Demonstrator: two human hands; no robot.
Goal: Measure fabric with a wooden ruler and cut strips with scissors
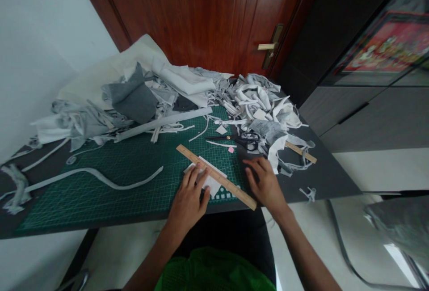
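Observation:
A wooden ruler [231, 186] lies slantwise over a small piece of white fabric [210, 185] on the green cutting mat [134, 152]. My left hand [189, 197] rests with spread fingers on the ruler and the fabric, pressing rather than gripping. Just right of the ruler's near end is my right hand [264, 184], its fingers bent and apart, with nothing visible in them. Beyond it lie black scissors [239, 138], blades pointing left. A small pink piece [231, 149] and a thin white strip [221, 144] sit beside the scissors.
Heaped grey and white fabric scraps [258, 96] fill the back right of the table, with larger folded cloth [134, 94] at the back left. Long fabric strips [100, 175] cross the mat. A second wooden strip [300, 152] lies at right. A wooden door [201, 18] stands behind.

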